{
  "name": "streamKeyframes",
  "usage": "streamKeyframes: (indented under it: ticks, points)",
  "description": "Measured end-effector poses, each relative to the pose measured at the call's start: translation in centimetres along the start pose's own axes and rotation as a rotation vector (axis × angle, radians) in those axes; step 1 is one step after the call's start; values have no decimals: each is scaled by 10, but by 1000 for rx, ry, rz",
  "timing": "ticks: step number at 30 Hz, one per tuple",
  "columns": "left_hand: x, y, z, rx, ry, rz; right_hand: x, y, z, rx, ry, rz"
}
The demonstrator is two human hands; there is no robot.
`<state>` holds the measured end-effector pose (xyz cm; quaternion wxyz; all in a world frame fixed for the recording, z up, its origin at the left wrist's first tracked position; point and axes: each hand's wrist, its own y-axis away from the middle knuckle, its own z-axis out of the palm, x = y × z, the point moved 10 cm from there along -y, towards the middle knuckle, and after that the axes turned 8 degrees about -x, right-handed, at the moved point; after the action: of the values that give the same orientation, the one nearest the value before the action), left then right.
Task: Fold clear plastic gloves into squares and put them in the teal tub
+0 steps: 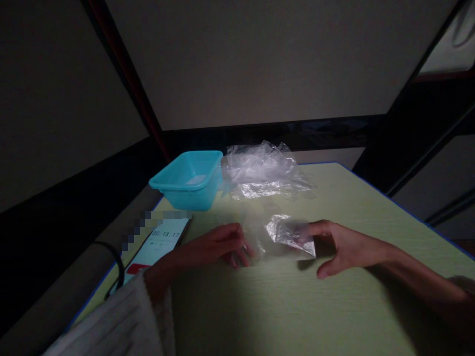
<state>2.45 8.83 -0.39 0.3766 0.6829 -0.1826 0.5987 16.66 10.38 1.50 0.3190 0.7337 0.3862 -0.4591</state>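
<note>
A clear plastic bag [285, 234] with shiny creases is stretched between my two hands, low over the table. My left hand [230, 243] is closed on its left end, fingers curled and slightly blurred. At the bag's right end is my right hand [336, 247], thumb spread well apart from the fingers; its fingertips touch or lie behind the plastic. Beyond the hands lies a loose pile of clear plastic bags [261, 170]. To the left of that pile stands a turquoise basin [191, 195] with something white inside.
A phone [158, 247] showing a running timer lies at the left edge of the pale green table [282, 306], with a black cable or strap [118, 262] beside it. Wall panels rise behind the table.
</note>
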Motion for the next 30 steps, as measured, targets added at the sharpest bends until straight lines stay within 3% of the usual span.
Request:
streamKeyframes:
  ticks: [3,7,15,24,30]
  points:
    - [-3,0,-3,26,77,-20,-1,-5,2,23,71,1]
    - [-9,0,-9,82,196,-38,0,-10,-1,73,-32,-3]
    - [-15,2,-29,284,226,-42,5,-12,-14,258,-109,101]
    - [-13,3,-40,345,90,-75,15,-11,-18,352,-104,198]
    - [-13,6,-37,281,-56,-98,15,-9,-17,355,-108,198]
